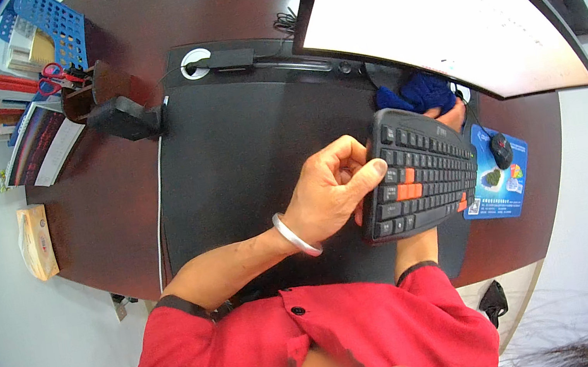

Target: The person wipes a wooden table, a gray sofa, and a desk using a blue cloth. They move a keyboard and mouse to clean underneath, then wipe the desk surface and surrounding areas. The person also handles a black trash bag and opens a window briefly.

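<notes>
A black keyboard with several orange keys [426, 166] is lifted off the desk and tilted, its keys facing the camera. My left hand [333, 188], a silver bangle on its wrist, grips the keyboard's left edge with the thumb near the keys. The right forearm passes behind the keyboard, and my right hand [452, 114] shows beyond its far edge, holding a bunched dark blue cloth [420, 93]. The keyboard hides most of that hand. A black desk mat [243, 163] lies below.
A large monitor [452, 8] stands at the upper right. A black mouse [501, 150] rests on a blue mouse pad [492, 204]. At left are a wooden pen holder [103, 87] with scissors [52, 78], a desk calendar [47, 141], a blue basket [56, 25] and a tissue pack [39, 243].
</notes>
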Demonstrator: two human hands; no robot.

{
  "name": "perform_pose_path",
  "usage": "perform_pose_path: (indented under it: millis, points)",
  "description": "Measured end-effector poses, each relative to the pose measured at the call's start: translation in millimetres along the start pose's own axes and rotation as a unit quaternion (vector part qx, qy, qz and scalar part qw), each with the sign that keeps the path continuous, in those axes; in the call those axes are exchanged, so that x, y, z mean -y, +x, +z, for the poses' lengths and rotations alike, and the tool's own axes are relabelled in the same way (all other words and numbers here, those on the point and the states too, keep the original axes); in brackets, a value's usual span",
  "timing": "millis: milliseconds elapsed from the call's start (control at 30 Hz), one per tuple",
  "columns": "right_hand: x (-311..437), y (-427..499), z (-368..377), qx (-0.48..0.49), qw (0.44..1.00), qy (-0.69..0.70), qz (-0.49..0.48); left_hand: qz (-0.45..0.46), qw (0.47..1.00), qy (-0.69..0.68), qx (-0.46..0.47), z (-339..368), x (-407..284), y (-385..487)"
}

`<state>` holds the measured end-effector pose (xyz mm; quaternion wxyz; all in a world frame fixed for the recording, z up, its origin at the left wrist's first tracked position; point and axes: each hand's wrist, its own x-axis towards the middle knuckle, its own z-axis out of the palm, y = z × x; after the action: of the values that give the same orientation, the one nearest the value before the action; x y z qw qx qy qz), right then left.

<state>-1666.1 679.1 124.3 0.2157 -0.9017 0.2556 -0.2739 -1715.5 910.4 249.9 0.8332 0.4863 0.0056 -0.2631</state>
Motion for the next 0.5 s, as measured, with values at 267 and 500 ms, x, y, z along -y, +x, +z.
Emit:
perform_pose_path:
  millis: [267,500]
  points:
    - [125.2,-51.9,67.5,0.188,0.956,0.096,-0.205,0.018,0.997,0.072,-0.030,-7.8,-2.9,19.1]
    - [48.7,-158.0,0.2,0.295,0.898,0.169,-0.279,0.015,0.987,0.154,-0.034,-54.6,4.4,63.6]
